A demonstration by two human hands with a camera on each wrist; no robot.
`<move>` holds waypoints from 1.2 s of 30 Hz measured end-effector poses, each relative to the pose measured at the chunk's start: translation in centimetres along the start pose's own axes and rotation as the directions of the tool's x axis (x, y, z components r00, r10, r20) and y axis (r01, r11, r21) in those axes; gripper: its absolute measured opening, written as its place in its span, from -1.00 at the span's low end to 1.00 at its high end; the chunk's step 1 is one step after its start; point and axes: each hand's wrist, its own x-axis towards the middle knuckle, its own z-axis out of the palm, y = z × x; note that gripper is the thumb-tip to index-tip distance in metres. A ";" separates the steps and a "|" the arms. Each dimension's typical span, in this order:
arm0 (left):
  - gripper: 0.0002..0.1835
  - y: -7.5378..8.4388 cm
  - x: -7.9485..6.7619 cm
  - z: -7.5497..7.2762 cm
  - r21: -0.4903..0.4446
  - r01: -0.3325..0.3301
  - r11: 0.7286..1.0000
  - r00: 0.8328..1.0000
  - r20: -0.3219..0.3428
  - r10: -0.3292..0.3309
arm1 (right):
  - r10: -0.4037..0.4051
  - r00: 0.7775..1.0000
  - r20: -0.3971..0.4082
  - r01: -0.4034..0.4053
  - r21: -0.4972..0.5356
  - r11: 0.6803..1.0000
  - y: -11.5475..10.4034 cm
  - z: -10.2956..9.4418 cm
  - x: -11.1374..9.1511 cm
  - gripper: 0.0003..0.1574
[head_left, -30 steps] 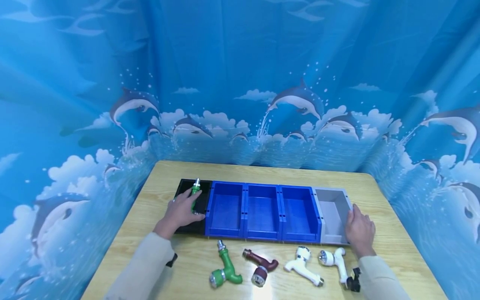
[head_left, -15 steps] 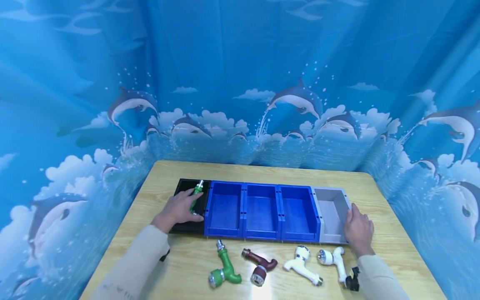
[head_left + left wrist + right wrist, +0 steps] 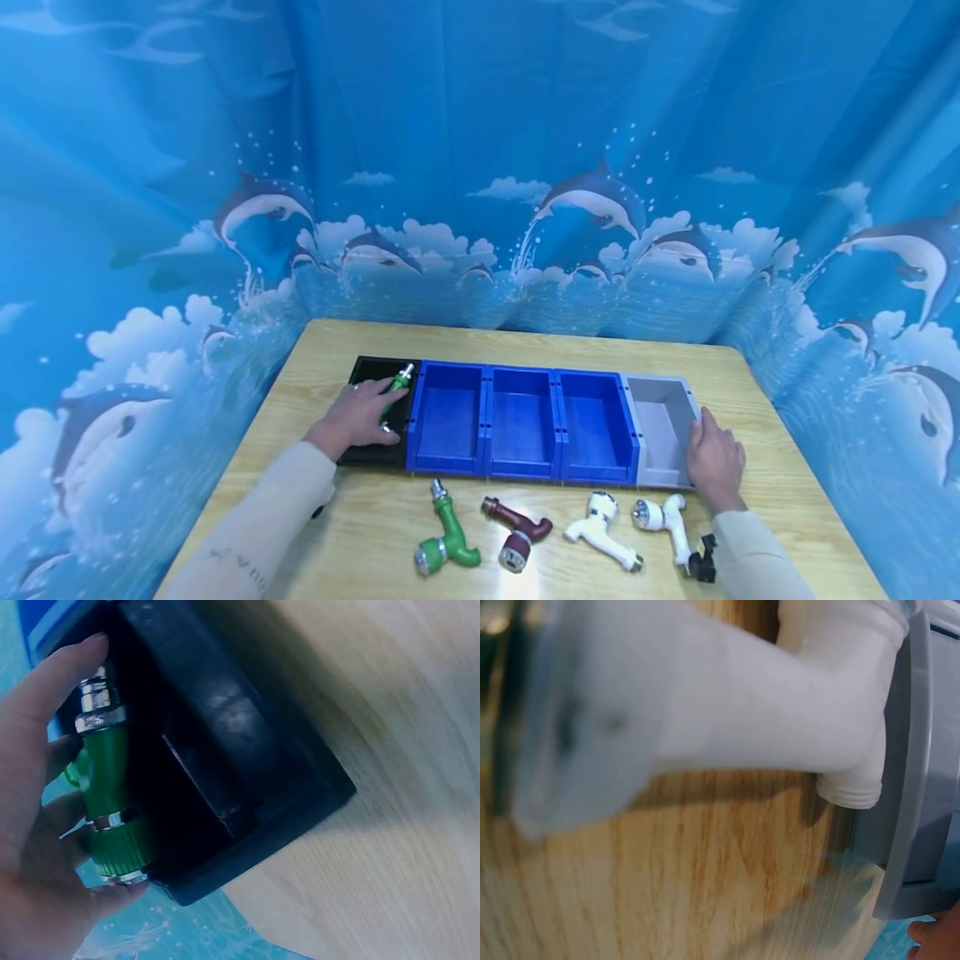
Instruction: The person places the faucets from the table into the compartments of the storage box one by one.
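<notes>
Curving over the black bin (image 3: 300, 776), left fingers (image 3: 67, 667) grip a green faucet (image 3: 109, 761).

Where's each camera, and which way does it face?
On head: faces forward and down at the table; shows left hand, right hand, sleeves.
On left wrist: faces the black bin and its green tap; shows left hand.
On right wrist: faces a white tap, grey bin; shows right fingers.
First two share that bin and tap.

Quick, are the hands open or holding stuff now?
Left hand: closed, holding a green faucet.
Right hand: at the gray bin; can't tell if it's gripping.
</notes>
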 end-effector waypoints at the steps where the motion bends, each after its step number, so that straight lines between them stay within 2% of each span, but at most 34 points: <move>1: -0.07 0.0 0.0 0.1 0.016 -0.002 1.000 1.000 -0.005 0.002 | 0.002 1.000 0.002 -0.002 0.001 1.000 0.0 0.0 0.0 -0.31; 11: -0.09 0.2 0.4 0.7 0.084 -0.024 0.996 0.998 -0.049 0.028 | 0.005 1.000 -0.005 -0.005 -0.005 1.000 0.1 -0.1 0.0 -0.32; 24: -0.12 -0.3 0.7 2.6 0.138 -0.028 0.990 0.996 -0.080 0.040 | 0.002 1.000 0.004 -0.002 -0.008 1.000 0.0 0.0 0.0 -0.31; 36: -0.09 -0.6 0.9 3.4 0.098 -0.027 0.995 0.997 -0.076 0.035 | 0.003 1.000 0.002 -0.003 -0.011 1.000 -0.1 -0.1 -0.1 -0.31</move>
